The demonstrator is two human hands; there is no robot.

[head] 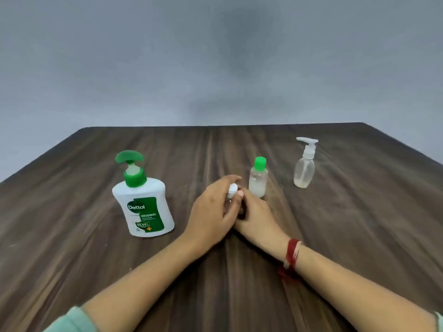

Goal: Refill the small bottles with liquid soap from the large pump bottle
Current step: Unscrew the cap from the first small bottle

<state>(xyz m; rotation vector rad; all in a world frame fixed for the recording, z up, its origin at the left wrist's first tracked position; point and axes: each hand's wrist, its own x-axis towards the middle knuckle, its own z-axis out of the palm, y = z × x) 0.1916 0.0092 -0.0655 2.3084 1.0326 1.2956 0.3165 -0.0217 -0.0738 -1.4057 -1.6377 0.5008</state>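
Cap [232,190] — white — between left hand [211,212] and right hand [255,212]

Dark wood-grain table [72,248] spans lower frame; plain grey wall [96,56] behind, soft shadow mid-wall; red thread band [291,254] right.

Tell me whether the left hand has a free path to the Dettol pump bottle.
Probably yes: only bare table lies between the left hand and the Dettol pump bottle, though that hand pinches a small white cap.
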